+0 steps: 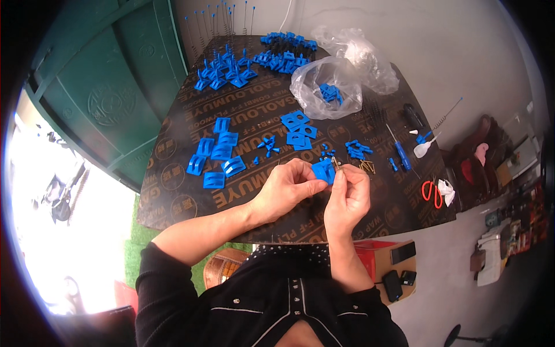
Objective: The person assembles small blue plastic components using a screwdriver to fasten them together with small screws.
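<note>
Open clear bag (302, 99): small blue parts (330, 92) are held inside, all bunched together in there.
Second clear bag (374, 63): crumpled up just behind the first; its contents cannot be made out.
Blue piece (322, 171): raised between both hands, above the worktop's (173, 199) near half; bright, plain blue, squarish, tilted, partly covered by fingers.
Left hand (292, 180): fingers closed firmly, and the blue piece's left side is gripped!
Right hand (349, 189): fingers pinched at the piece's right edge, a small metallic-looking bit (335, 161) caught there, too tiny to identify.
</note>
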Demonstrator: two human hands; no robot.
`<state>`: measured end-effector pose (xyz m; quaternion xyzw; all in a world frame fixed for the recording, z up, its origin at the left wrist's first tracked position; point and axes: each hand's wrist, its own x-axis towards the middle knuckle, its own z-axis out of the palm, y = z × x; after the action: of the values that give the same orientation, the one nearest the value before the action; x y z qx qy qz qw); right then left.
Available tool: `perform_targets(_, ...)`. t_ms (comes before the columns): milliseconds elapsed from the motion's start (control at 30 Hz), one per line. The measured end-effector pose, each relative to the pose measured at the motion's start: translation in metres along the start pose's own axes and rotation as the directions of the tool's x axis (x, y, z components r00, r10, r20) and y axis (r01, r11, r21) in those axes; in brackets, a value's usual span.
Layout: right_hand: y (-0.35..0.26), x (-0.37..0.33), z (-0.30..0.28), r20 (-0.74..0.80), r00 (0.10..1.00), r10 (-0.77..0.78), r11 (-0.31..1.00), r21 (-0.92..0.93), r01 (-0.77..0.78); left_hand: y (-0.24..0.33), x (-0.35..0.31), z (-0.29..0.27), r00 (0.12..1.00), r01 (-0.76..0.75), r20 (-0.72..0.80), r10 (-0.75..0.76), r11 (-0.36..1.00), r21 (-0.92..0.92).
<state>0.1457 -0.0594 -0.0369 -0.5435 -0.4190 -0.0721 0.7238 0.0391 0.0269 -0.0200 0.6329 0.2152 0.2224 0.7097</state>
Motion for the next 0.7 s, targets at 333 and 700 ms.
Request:
perform_targets(333, -0.005, -0.003, 0.003, 0.036, 0.998, 0.057, 0.993, 0.103, -0.061, 0.001, 0.001, -0.003, 0.999, -0.04, -0.001, 0.041, 0.989, -0.143)
perform_targets(700, -0.01, -0.004, -0.001, 0.081, 0.992, 0.098, 0.982, 0.156, -0.11, 0.0, 0.004, -0.004, 1.0, -0.015, -0.016, 0.011, 0.968, -0.251)
